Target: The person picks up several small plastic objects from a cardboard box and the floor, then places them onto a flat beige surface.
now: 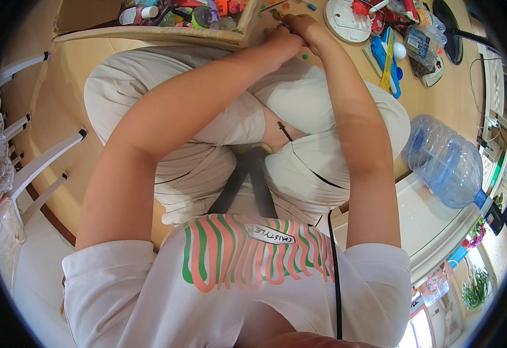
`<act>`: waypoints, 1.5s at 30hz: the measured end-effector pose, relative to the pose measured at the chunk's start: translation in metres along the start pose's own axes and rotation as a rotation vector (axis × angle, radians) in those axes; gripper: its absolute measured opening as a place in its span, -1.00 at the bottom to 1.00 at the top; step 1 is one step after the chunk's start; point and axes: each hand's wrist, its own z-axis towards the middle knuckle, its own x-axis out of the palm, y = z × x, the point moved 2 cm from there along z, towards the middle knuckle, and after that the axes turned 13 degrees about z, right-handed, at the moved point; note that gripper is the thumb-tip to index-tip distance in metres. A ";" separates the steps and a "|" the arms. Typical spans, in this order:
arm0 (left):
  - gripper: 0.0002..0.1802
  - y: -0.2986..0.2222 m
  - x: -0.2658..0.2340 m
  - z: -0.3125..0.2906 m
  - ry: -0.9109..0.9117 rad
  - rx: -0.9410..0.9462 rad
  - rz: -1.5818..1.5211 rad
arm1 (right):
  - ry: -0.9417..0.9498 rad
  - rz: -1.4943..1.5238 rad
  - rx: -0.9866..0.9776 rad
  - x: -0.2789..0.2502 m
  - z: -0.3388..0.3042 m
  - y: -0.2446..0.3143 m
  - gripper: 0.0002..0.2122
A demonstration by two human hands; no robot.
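Observation:
My two hands are close together at the top of the view, over the wooden floor beyond my crossed legs. My right hand [303,26] is closed, with a small yellow-brown piece [277,15] at its fingertips; its kind is too small to make out. Beside and partly under it, my left hand [284,43] is bent with its fingers closed, and what they hold, if anything, is hidden. Small orange and green bits [286,6] lie on the floor past my fingers. A green bit [305,57] lies just nearer than my right wrist.
At the far left stands a cardboard box [149,35] full of mixed toys and bottles. A round white device [346,23], a blue-and-yellow plastic toy [388,64] and other loose items crowd the far right. A large clear water jug [445,159] lies at the right. White chair legs [47,162] stand left.

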 end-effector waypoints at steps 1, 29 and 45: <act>-0.66 0.004 0.000 0.004 -0.057 -0.010 0.032 | 0.004 -0.019 -0.004 0.002 0.000 0.001 -0.63; -0.69 0.020 0.011 0.022 -0.059 0.126 -0.143 | -0.009 0.005 -0.113 0.002 -0.005 0.003 -0.65; -0.71 0.012 0.002 0.013 0.013 0.154 -0.167 | -0.036 -0.050 -0.156 0.002 0.000 0.001 -0.67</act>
